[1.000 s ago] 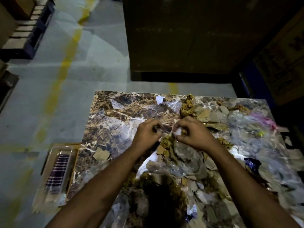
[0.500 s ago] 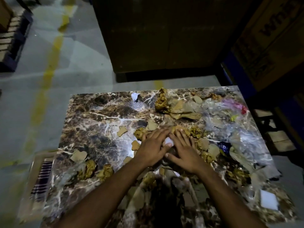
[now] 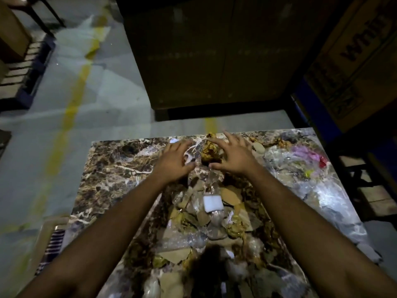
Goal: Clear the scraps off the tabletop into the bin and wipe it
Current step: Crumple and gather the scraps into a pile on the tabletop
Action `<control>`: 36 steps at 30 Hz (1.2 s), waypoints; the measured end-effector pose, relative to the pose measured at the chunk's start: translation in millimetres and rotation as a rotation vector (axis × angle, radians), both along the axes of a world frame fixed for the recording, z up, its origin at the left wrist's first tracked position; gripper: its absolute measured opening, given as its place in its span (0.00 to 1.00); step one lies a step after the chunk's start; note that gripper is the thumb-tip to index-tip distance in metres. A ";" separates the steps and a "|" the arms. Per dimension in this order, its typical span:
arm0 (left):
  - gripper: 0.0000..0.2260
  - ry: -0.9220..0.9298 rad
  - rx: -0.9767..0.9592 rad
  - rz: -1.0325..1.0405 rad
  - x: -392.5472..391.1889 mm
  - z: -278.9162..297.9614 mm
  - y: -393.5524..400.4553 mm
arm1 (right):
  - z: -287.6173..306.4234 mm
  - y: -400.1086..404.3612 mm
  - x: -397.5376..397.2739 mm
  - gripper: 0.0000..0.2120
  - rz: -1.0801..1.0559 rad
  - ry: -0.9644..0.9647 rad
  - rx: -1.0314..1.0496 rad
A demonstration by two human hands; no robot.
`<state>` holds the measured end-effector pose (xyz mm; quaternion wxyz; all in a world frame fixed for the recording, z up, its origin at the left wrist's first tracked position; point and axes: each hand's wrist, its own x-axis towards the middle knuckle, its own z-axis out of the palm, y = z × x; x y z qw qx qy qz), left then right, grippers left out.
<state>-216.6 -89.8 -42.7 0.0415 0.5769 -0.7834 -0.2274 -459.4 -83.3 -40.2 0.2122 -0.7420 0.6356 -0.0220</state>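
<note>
Two bare hands reach across a brown marbled tabletop point(image 3: 111, 168) toward its far edge. The left hand point(image 3: 175, 162) lies palm down with its fingers spread and nearly straight, holding nothing; the right hand point(image 3: 233, 157) does the same just beside it. Between them sits one crumpled gold-brown wad point(image 3: 210, 152), close to the right hand's fingers, though whether they touch it cannot be told. One small white scrap point(image 3: 174, 140) lies at the left hand's fingertips. Nearer the person, between the two forearms, a heap of scraps point(image 3: 204, 224) covers the middle of the top: many tan card pieces and clear film, too tangled to count, with one white rectangular piece point(image 3: 212, 203) on top. One large sheet of crumpled clear plastic point(image 3: 318, 190) spreads over the right side, with one pink scrap point(image 3: 304, 152) and one red scrap point(image 3: 322, 162) on it. One striped cloth point(image 3: 52, 247) lies below the left edge.
</note>
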 end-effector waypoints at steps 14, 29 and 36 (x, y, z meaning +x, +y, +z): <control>0.17 -0.085 -0.114 -0.054 13.4 -83.3 -16.2 | -48.7 -7.9 7.8 0.60 -0.054 0.200 0.207; 0.09 0.343 -0.099 0.107 -10.2 -38.0 56.7 | 4.7 52.3 18.5 0.41 -0.138 -0.603 -0.061; 0.19 0.532 -0.039 0.172 -25.4 -43.4 154.7 | -12.5 160.0 27.9 0.47 0.028 -0.210 -0.039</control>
